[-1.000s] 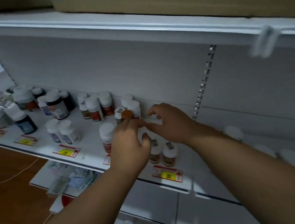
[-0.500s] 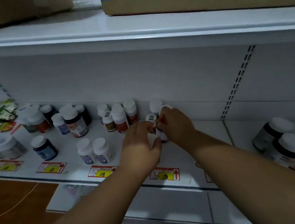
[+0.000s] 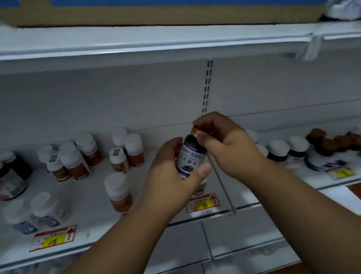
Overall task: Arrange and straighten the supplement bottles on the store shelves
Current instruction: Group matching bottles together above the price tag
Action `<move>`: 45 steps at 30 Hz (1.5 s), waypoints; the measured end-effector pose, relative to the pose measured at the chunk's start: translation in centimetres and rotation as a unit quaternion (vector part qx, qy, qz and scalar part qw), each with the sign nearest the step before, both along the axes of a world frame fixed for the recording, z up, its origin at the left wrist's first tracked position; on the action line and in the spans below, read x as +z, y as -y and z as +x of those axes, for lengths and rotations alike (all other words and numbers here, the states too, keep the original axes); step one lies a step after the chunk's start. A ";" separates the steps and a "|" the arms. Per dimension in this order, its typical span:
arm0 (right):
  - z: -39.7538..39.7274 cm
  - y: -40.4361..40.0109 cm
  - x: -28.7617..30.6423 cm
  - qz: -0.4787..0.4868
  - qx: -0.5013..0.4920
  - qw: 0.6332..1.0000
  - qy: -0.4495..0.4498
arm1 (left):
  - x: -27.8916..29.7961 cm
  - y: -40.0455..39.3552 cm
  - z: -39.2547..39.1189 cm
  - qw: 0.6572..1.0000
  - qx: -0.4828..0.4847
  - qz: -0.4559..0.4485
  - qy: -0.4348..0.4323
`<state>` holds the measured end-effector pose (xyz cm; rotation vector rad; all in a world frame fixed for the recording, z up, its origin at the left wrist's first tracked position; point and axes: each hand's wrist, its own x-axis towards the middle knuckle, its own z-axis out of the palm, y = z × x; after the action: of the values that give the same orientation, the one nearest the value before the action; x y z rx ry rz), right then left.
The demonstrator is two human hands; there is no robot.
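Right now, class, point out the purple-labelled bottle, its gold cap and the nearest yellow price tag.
purple-labelled bottle (image 3: 188,158): head view, label.
gold cap (image 3: 194,132): head view, rim.
yellow price tag (image 3: 202,203): head view, centre.

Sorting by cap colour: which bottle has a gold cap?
The purple-labelled bottle held in both hands: left hand grips its body, right hand its cap. Shelf bottles have white caps.

The purple bottle (image 3: 188,156) with the gold cap (image 3: 196,132) is up off the shelf (image 3: 95,192), tilted a bit, label with dark berries facing out. Other bottles stand upright on the shelf, mostly white caps (image 3: 132,140), orange-red (image 3: 120,201) or blue labels (image 3: 48,218), loosely grouped.
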<state>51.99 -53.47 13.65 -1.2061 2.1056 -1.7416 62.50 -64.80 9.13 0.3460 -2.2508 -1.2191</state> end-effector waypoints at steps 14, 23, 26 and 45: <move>-11.6 -31.7 -0.8 0.058 -0.191 0.979 -0.042 | -0.9 -27.4 -15.7 0.989 -0.126 -0.078 -0.002; -22.2 -35.3 -0.6 0.007 -0.301 0.952 -0.057 | -2.0 -30.6 -23.5 0.991 -0.086 -0.103 -0.020; -25.8 -34.8 -1.2 0.019 -0.323 0.944 -0.060 | -2.5 -31.3 -26.7 0.984 -0.060 -0.161 0.049; -41.2 -29.8 -6.9 0.356 0.138 0.918 -0.107 | -6.8 -33.9 -35.5 0.891 0.052 -0.341 0.294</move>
<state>10.75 -23.63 6.77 -1.3877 2.2269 -0.6351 26.99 -30.88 2.30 0.5954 -2.9421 -0.1999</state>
